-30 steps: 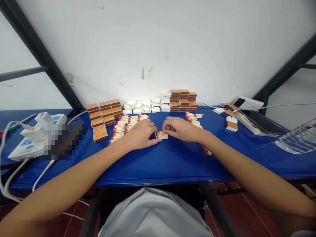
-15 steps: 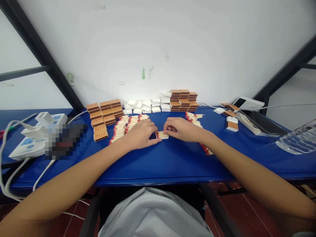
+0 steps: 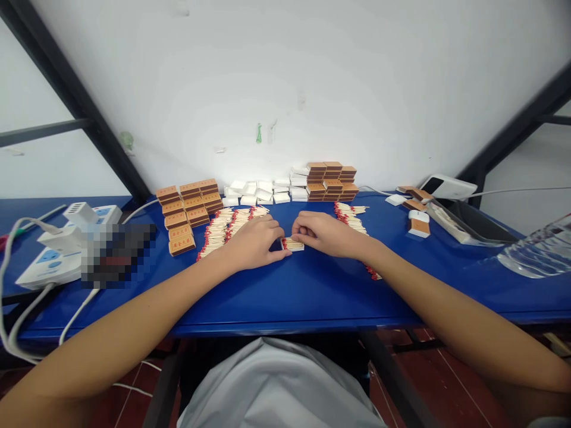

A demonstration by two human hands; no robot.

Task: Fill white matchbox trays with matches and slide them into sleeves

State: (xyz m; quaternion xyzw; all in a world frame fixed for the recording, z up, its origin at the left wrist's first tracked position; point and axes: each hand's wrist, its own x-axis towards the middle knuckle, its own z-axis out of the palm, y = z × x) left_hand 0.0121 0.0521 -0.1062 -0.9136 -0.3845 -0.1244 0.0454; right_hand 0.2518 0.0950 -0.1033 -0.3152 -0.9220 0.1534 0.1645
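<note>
Tray [image 3: 296, 249] partly hidden by hands [image 3: 319, 230]

small open white cardboard tray [image 3: 297, 248], plain; slim wooden matchsticks [image 3: 292, 244] in it – cream shafts, red heads. stacked oblong orange-tan cardboard matchboxes [image 3: 181, 241]: red lettering on top, dark brown sides. flat blue tabletop [image 3: 289, 303]: one solid colour. oblong white plastic power strip [image 3: 49, 270]: blue socket faces [image 3: 47, 257]. flat off-white wall [image 3: 303, 65] – small green mark [image 3: 259, 133]. dark red tiled floor [image 3: 417, 374]: pale joint lines.

Blue table [image 3: 294, 300], mid-frame. Thereon: matchbox stacks [image 3: 195, 217], left of centre; white trays [image 3: 264, 194], above centre; loose matches [image 3: 216, 233], flanking centre; power strip [image 3: 49, 267], far left.
</note>
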